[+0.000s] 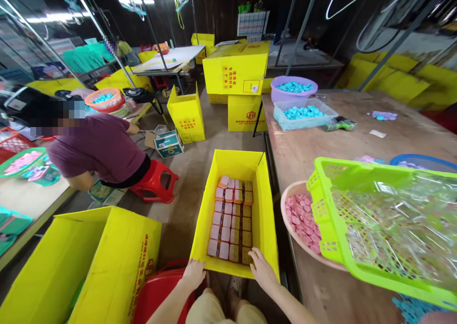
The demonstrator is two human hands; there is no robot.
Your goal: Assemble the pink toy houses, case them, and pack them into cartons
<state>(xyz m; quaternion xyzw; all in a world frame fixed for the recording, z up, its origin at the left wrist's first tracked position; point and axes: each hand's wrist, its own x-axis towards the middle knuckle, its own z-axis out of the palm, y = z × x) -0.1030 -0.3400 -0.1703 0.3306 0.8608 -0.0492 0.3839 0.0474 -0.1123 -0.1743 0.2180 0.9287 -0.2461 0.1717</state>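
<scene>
In front of my legs stands an open yellow box [266, 210], with small packs [225, 220] in close rows on its bottom. The packs have pale pink and tan tops, and a few at the far end sit higher than the others. My left hand [194, 272] is closed over the near left corner of the box's rim. At the near right, my right hand [263, 269] grips the near rim, its fingers bent over the edge into the box beside the last packs. Parts of both hands' fingers are hidden.
A wooden table [342, 295] on the right bears a lime-green basket [330, 214] of clear plastic pieces and a bowl of pink pieces [303, 219]. A red stool [157, 293] and another yellow box [117, 267] stand left. A seated co-worker [96, 143] faces the left table.
</scene>
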